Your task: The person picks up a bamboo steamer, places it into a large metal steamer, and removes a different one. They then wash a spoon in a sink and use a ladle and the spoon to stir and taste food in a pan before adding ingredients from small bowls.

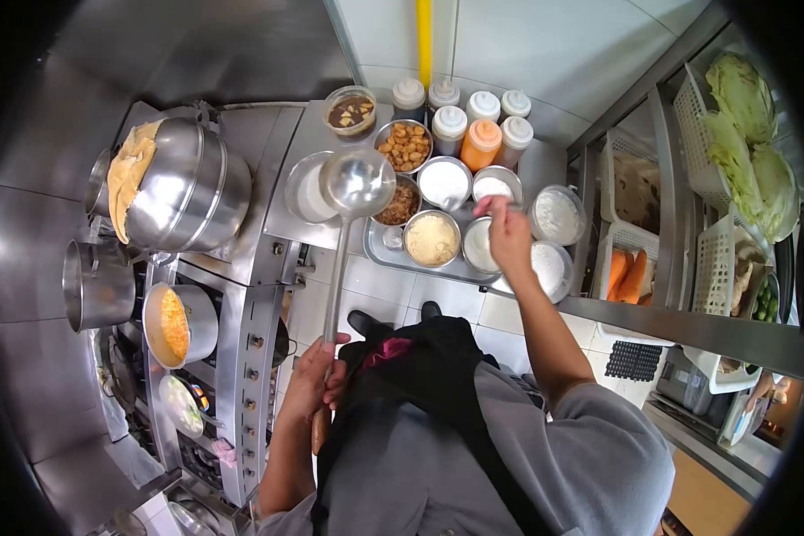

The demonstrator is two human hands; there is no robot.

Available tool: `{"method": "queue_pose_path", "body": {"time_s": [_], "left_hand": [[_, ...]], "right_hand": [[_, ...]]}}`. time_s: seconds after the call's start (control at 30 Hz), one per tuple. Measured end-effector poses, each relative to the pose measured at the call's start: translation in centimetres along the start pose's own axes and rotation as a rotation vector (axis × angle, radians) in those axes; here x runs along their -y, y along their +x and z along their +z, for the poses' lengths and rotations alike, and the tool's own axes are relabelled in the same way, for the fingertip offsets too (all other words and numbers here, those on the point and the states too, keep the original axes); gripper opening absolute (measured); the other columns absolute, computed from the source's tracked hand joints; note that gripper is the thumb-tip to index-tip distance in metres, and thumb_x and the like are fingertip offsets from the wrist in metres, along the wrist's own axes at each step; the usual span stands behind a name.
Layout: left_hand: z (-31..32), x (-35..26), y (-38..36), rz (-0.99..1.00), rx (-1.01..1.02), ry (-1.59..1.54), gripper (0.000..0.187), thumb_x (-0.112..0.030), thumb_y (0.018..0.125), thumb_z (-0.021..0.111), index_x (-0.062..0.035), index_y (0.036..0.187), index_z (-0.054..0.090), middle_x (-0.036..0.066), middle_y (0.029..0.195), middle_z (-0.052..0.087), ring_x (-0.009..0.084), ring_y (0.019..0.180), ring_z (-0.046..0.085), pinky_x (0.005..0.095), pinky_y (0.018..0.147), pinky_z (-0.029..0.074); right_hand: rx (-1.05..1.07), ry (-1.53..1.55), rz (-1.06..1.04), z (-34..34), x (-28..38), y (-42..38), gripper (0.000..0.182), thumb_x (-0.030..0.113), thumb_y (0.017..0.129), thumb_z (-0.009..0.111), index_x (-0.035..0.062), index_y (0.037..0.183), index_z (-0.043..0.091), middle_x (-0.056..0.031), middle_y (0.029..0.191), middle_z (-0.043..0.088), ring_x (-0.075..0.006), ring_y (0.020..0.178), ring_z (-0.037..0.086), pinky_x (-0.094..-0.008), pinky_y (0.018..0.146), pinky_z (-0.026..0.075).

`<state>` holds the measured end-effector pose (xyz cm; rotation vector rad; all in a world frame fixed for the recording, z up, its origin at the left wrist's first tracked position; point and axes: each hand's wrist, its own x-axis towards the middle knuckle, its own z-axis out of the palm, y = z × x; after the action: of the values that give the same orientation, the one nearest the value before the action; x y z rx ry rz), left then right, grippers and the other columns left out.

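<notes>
My left hand is closed round the long handle of a metal ladle, whose wide round bowl hangs over the near-left side of the seasoning containers. My right hand is pinched over the right of the tray, apparently on a small spoon; blur and the fingers hide most of its handle. The spoon's tip is at a bowl of white powder. Close by are a smaller white-filled bowl, a bowl of pale yellow powder and a partly covered white-filled bowl.
Several squeeze bottles stand behind the bowls on the metal tray. To the left is a stove with a large steel pot and a pan of orange food. Vegetable baskets line the right shelf.
</notes>
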<state>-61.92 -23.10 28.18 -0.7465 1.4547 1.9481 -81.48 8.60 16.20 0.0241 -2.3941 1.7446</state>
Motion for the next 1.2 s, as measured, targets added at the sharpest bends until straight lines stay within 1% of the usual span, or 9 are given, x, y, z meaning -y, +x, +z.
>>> {"method": "queue_pose_path", "body": {"time_s": [0.27, 0.67, 0.73, 0.87, 0.9, 0.93, 1.0, 1.03, 1.2], "left_hand": [[0.0, -0.2, -0.6, 0.008, -0.054, -0.026, 0.041, -0.040, 0.103, 0.046, -0.0072, 0.128, 0.050, -0.002, 0.056, 0.034, 0.0065, 0.039, 0.031, 0.0236, 0.037, 0.031], [-0.1, 0.0, -0.8, 0.015, -0.037, -0.029, 0.040, -0.040, 0.103, 0.047, -0.0076, 0.126, 0.051, -0.003, 0.056, 0.035, 0.0061, 0.039, 0.033, 0.0234, 0.036, 0.032], [-0.1, 0.0, -0.9, 0.003, -0.053, 0.026, 0.038, -0.039, 0.103, 0.048, -0.0078, 0.125, 0.051, -0.003, 0.057, 0.036, 0.0060, 0.039, 0.034, 0.0229, 0.036, 0.033], [-0.4, 0.0, -0.9, -0.014, -0.013, 0.098, 0.037, -0.037, 0.103, 0.049, -0.0075, 0.125, 0.051, -0.003, 0.057, 0.038, 0.0061, 0.039, 0.036, 0.0227, 0.036, 0.034], [-0.3, -0.1, -1.1, -0.024, 0.011, 0.143, 0.038, -0.037, 0.103, 0.048, -0.0074, 0.126, 0.051, -0.003, 0.057, 0.037, 0.0060, 0.040, 0.035, 0.0223, 0.038, 0.031], [-0.2, 0.0, -1.1, -0.036, 0.040, 0.187, 0.038, -0.037, 0.103, 0.048, -0.0072, 0.127, 0.051, -0.003, 0.057, 0.037, 0.0060, 0.041, 0.033, 0.0218, 0.039, 0.028], [-0.5, 0.1, -1.0, -0.046, 0.098, 0.217, 0.038, -0.035, 0.103, 0.048, -0.0065, 0.127, 0.050, -0.003, 0.058, 0.039, 0.0065, 0.041, 0.036, 0.0226, 0.038, 0.032], [-0.5, 0.0, -0.8, -0.045, 0.144, 0.245, 0.037, -0.034, 0.103, 0.048, -0.0058, 0.127, 0.049, -0.002, 0.058, 0.041, 0.0070, 0.040, 0.038, 0.0233, 0.037, 0.035], [0.3, -0.1, -0.5, -0.016, 0.159, 0.331, 0.037, -0.033, 0.103, 0.048, -0.0055, 0.128, 0.050, -0.002, 0.059, 0.042, 0.0073, 0.041, 0.040, 0.0232, 0.038, 0.037]], "right_hand": [[0.139, -0.140, 0.034, 4.4, -3.9, -4.2, 0.035, 0.019, 0.103, 0.040, -0.0008, 0.092, 0.066, -0.0160, 0.079, 0.072, -0.0308, 0.075, 0.071, -0.0400, 0.070, 0.055], [0.081, 0.000, 0.106, 3.6, -4.6, -3.8, 0.040, 0.028, 0.106, 0.041, -0.0009, 0.091, 0.066, -0.0094, 0.077, 0.072, -0.0158, 0.067, 0.066, -0.0310, 0.064, 0.051], [0.066, 0.045, 0.234, 2.6, -3.5, -3.3, 0.039, 0.024, 0.105, 0.040, -0.0014, 0.092, 0.067, -0.0098, 0.079, 0.073, -0.0194, 0.072, 0.068, -0.0324, 0.074, 0.052], [0.079, 0.265, 0.395, 1.5, 0.7, -1.6, 0.037, 0.025, 0.105, 0.043, -0.0010, 0.093, 0.066, -0.0095, 0.079, 0.072, -0.0184, 0.064, 0.065, -0.0349, 0.068, 0.052], [0.076, 0.361, 0.279, 1.5, 1.7, -1.3, 0.041, 0.031, 0.106, 0.042, 0.0004, 0.094, 0.066, -0.0081, 0.081, 0.072, -0.0095, 0.050, 0.054, -0.0261, 0.048, 0.041], [0.071, 0.353, 0.283, 1.0, 2.1, -0.9, 0.041, 0.031, 0.106, 0.042, 0.0004, 0.094, 0.066, -0.0081, 0.081, 0.072, -0.0095, 0.050, 0.054, -0.0261, 0.048, 0.041], [-0.122, -0.212, -0.230, -0.4, 2.8, -0.3, 0.040, 0.027, 0.106, 0.041, -0.0022, 0.094, 0.066, -0.0113, 0.081, 0.072, -0.0158, 0.060, 0.064, -0.0302, 0.058, 0.050], [-0.167, -0.198, -0.059, -1.5, 3.1, -0.4, 0.035, 0.020, 0.104, 0.043, 0.0002, 0.089, 0.067, -0.0145, 0.079, 0.072, -0.0321, 0.071, 0.070, -0.0407, 0.067, 0.053], [-0.103, -0.361, 0.068, -3.9, -1.6, -3.1, 0.036, 0.022, 0.103, 0.043, 0.0018, 0.086, 0.068, -0.0129, 0.075, 0.071, -0.0323, 0.073, 0.070, -0.0409, 0.070, 0.053]]}}
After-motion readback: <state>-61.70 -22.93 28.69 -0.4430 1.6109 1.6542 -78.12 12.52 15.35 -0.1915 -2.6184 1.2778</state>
